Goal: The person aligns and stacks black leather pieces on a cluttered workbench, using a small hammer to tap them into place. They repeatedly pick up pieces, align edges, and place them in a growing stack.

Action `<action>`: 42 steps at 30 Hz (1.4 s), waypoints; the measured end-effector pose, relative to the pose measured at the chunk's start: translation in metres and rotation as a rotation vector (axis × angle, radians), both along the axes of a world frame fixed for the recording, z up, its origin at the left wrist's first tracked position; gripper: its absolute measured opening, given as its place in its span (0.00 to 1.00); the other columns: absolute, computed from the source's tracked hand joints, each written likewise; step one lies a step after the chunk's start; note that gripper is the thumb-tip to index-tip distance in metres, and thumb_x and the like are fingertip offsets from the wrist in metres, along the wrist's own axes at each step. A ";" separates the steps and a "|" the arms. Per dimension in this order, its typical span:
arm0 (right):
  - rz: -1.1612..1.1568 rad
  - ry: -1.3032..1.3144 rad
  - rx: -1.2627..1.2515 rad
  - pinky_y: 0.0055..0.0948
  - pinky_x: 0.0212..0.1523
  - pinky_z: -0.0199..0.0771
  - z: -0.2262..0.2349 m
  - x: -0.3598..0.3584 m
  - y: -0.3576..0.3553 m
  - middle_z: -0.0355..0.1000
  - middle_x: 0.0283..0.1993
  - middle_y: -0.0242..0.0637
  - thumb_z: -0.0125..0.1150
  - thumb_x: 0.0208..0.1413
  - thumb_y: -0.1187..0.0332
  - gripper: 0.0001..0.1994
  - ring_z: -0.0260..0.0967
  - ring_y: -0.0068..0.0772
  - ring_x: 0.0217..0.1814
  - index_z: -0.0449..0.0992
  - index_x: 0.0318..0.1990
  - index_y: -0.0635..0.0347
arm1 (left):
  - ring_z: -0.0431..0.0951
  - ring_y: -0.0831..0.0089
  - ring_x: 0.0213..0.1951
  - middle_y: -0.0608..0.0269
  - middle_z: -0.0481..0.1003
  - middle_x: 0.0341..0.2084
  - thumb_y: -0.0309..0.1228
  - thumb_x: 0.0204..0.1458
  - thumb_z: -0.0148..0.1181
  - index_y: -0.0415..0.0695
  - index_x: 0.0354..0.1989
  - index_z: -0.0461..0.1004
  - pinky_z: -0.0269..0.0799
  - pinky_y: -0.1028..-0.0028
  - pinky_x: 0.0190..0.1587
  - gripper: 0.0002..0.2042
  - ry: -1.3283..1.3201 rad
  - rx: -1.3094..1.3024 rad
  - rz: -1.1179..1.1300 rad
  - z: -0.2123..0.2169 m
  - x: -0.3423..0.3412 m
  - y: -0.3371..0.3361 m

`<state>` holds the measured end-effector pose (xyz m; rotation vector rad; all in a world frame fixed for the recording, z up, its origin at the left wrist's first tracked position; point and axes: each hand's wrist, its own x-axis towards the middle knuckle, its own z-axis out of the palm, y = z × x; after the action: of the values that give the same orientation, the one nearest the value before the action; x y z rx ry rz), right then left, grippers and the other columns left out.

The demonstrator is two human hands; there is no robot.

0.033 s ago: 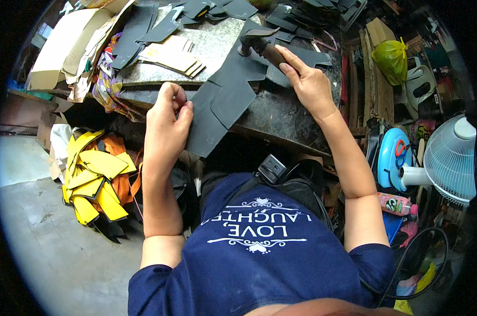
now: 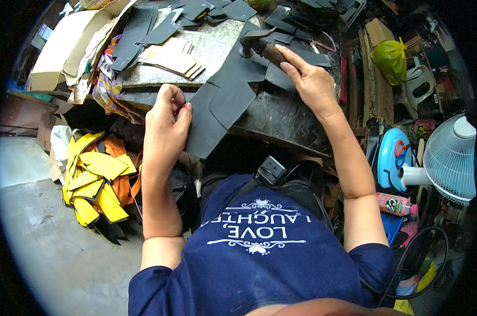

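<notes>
My left hand (image 2: 166, 117) pinches the left edge of a flat black sheet piece (image 2: 227, 100) between curled fingers and thumb. The piece has notched, cut edges, and its near end hangs past the front of the workbench (image 2: 272, 122). In my right hand (image 2: 313, 87) is a hammer (image 2: 253, 42), gripped by its dark handle. Its round face meets or hovers just over the far part of the black piece; which of the two, I cannot tell. Left of the hammer lies a small stack of cream-coloured cards (image 2: 170, 59) on a pale speckled slab (image 2: 217, 39).
More black cut pieces (image 2: 162, 29) lie along the bench's far side. An open cardboard box (image 2: 64, 45) is at the far left. Yellow pieces (image 2: 99, 174) are heaped low on the left. To the right stand a fan (image 2: 451, 158) and a yellow-green bag (image 2: 390, 62).
</notes>
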<state>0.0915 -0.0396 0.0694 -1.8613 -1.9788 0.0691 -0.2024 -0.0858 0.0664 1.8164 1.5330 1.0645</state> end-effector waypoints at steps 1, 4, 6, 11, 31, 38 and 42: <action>0.012 -0.039 0.050 0.38 0.34 0.78 0.004 0.003 0.002 0.79 0.31 0.42 0.52 0.63 0.44 0.18 0.79 0.44 0.34 0.73 0.60 0.20 | 0.67 0.72 0.22 0.57 0.67 0.19 0.21 0.53 0.58 0.37 0.36 0.65 0.68 0.72 0.30 0.07 0.018 -0.014 0.000 0.001 -0.001 -0.001; 0.070 0.097 0.268 0.37 0.35 0.77 0.011 0.017 -0.001 0.80 0.37 0.39 0.54 0.62 0.46 0.18 0.79 0.45 0.36 0.75 0.59 0.26 | 0.66 0.76 0.22 0.61 0.67 0.19 0.21 0.53 0.58 0.38 0.36 0.66 0.67 0.74 0.29 0.07 -0.036 -0.026 0.008 0.004 -0.008 -0.005; 0.089 0.330 0.301 0.39 0.36 0.77 0.007 0.023 -0.006 0.80 0.40 0.39 0.53 0.63 0.46 0.18 0.79 0.46 0.37 0.74 0.59 0.25 | 0.64 0.79 0.23 0.65 0.67 0.19 0.21 0.54 0.57 0.38 0.37 0.66 0.66 0.76 0.29 0.07 -0.070 -0.073 0.009 0.004 -0.013 -0.007; 0.003 0.118 0.010 0.39 0.35 0.76 -0.014 0.022 -0.019 0.80 0.40 0.41 0.56 0.63 0.50 0.19 0.78 0.47 0.38 0.72 0.61 0.26 | 0.74 0.76 0.28 0.57 0.73 0.24 0.21 0.55 0.56 0.37 0.40 0.68 0.71 0.74 0.36 0.07 -0.103 -0.091 -0.031 0.009 -0.015 -0.005; 0.205 1.736 -0.463 0.32 0.50 0.78 0.032 0.013 -0.067 0.74 0.52 0.44 0.56 0.64 0.54 0.30 0.76 0.31 0.48 0.61 0.65 0.67 | 0.81 0.66 0.45 0.41 0.77 0.46 0.14 0.57 0.55 0.36 0.46 0.67 0.75 0.76 0.45 0.11 -0.574 0.524 -0.451 0.032 0.085 -0.026; 0.287 1.631 -0.142 0.33 0.56 0.76 0.068 0.022 -0.023 0.71 0.55 0.43 0.58 0.58 0.79 0.25 0.74 0.32 0.52 0.60 0.62 0.68 | 0.78 0.59 0.42 0.47 0.76 0.50 0.27 0.60 0.59 0.38 0.54 0.65 0.74 0.64 0.44 0.17 -0.424 0.490 -0.347 -0.025 0.085 0.029; 0.307 1.538 0.050 0.33 0.55 0.78 0.082 0.039 0.020 0.73 0.54 0.42 0.57 0.58 0.78 0.22 0.75 0.31 0.51 0.63 0.61 0.67 | 0.69 0.47 0.54 0.46 0.72 0.52 0.21 0.49 0.63 0.39 0.50 0.69 0.65 0.55 0.58 0.19 0.095 0.637 -0.134 -0.051 0.084 0.057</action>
<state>0.1309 -0.0201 0.1514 -0.8024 -1.0236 1.1216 -0.1184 -0.0285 0.0153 2.3746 1.1698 1.5361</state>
